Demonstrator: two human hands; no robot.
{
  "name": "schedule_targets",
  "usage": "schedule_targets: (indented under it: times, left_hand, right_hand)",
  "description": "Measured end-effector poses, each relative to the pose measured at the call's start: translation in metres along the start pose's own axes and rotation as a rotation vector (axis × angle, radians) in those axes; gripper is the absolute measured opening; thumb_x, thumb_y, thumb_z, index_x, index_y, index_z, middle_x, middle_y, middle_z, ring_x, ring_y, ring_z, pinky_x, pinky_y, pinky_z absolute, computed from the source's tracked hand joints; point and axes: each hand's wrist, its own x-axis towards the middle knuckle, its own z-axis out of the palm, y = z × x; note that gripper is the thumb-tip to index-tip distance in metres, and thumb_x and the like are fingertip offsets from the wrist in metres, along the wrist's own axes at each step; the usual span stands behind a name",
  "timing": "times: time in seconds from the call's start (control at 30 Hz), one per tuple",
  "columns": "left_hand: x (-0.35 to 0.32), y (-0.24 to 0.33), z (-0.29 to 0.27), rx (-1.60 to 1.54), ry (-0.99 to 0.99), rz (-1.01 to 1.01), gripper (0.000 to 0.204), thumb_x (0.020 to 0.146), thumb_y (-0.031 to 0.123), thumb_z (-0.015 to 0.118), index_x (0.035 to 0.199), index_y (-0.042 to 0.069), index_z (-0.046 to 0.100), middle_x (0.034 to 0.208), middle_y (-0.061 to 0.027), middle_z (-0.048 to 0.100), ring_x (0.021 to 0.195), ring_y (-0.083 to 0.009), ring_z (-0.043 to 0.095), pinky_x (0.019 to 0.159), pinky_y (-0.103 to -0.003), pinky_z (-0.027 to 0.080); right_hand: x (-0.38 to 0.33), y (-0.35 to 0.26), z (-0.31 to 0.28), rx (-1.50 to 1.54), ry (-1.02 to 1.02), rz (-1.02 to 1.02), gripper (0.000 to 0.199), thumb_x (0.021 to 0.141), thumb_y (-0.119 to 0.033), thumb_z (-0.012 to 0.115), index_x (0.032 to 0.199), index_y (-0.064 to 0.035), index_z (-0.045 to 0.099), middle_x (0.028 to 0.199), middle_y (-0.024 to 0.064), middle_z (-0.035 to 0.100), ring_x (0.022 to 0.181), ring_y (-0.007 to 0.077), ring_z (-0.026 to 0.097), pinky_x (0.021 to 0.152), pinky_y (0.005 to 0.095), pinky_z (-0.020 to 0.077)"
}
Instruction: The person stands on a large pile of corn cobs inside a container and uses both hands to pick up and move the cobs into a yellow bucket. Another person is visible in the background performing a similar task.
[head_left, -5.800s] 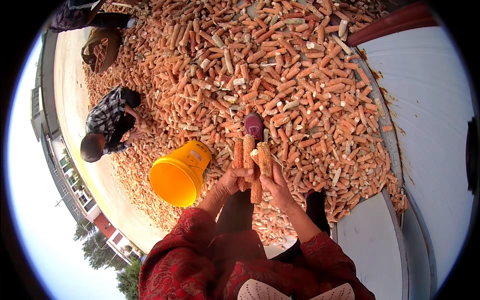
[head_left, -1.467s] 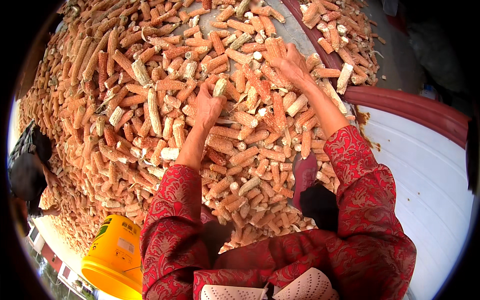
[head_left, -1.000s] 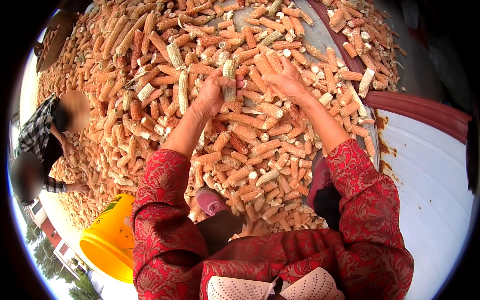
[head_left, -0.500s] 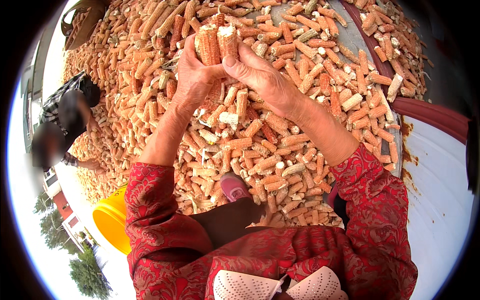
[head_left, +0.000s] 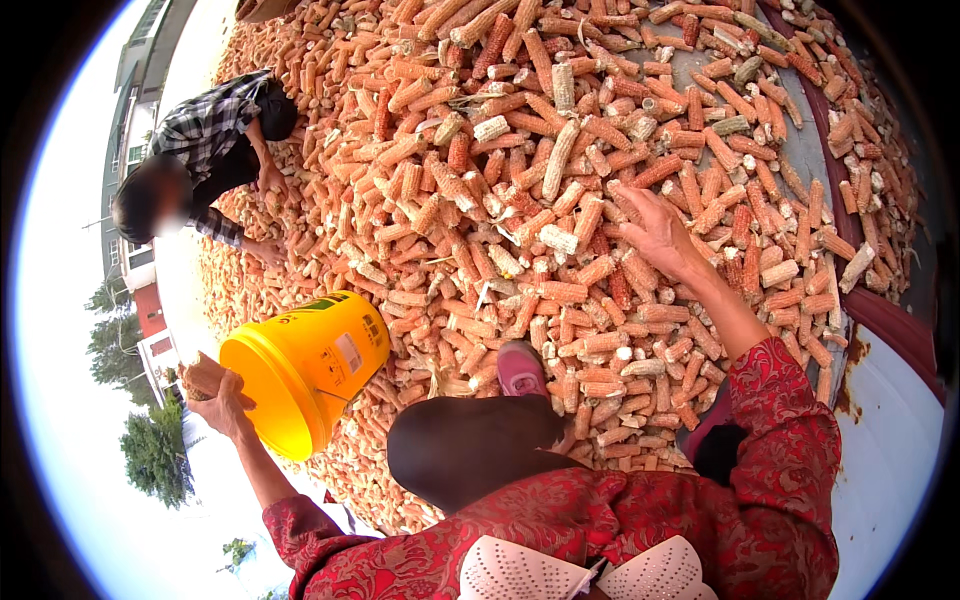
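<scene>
Head view: a wide heap of corn cobs (head_left: 560, 200) covers the ground. Beside it a yellow bucket (head_left: 300, 365) lies tilted. The left hand (head_left: 215, 395) grips cobs by its rim; the right hand (head_left: 655, 235) rests spread on the heap.

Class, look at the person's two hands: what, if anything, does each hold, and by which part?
Left hand clutches corn cobs, grip point unclear, beside the yellow bucket. Right hand holds nothing.

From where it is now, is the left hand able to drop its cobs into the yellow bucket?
Probably yes. The left hand, closed on corn cobs, sits right beside the open rim of the yellow bucket, which tilts its mouth toward it. Nothing lies between them.
</scene>
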Motion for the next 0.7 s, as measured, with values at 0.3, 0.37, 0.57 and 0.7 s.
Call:
schedule_targets:
  times: [0.3,0.37,0.57,0.7]
  left_hand:
    - [-0.067,0.110,0.210,-0.178,-0.617,0.433,0.055,0.080,0.024,0.075,0.128,0.007,0.055,0.130,-0.0153,0.054,0.122,-0.0299,0.051,0.104,-0.039,0.041]
    - [-0.070,0.123,0.275,-0.073,-0.806,0.566,0.059,0.082,0.033,0.072,0.132,0.007,0.053,0.132,-0.0131,0.055,0.123,-0.0278,0.052,0.105,-0.037,0.041]
    - [-0.080,0.145,0.394,0.117,-1.033,0.630,0.077,0.077,0.052,0.072,0.141,0.017,0.047,0.132,-0.0145,0.055,0.117,-0.0313,0.057,0.096,-0.041,0.044]
    - [-0.092,0.134,0.395,0.277,-1.028,0.636,0.068,0.081,0.057,0.065,0.136,0.020,0.051,0.122,-0.0147,0.060,0.110,-0.0317,0.060,0.088,-0.043,0.046]
  right_hand:
    - [0.018,0.004,0.041,-0.227,0.001,-0.265,0.064,0.078,0.006,0.054,0.141,-0.0047,0.042,0.150,0.0190,0.034,0.136,0.0373,0.036,0.114,0.0437,0.0321]
    - [0.021,0.003,0.049,-0.256,-0.004,-0.295,0.059,0.077,0.005,0.056,0.135,-0.0030,0.047,0.143,0.0185,0.042,0.132,0.0375,0.040,0.110,0.0440,0.0348]
    - [0.023,-0.006,0.044,-0.435,-0.051,-0.278,0.041,0.078,-0.007,0.061,0.119,0.0005,0.058,0.116,0.0153,0.057,0.109,0.0335,0.053,0.093,0.0434,0.0440]
    - [0.064,-0.057,0.064,-0.168,-0.001,-0.308,0.041,0.082,-0.013,0.058,0.120,0.0020,0.057,0.112,0.0174,0.059,0.109,0.0323,0.055,0.096,0.0426,0.0442]
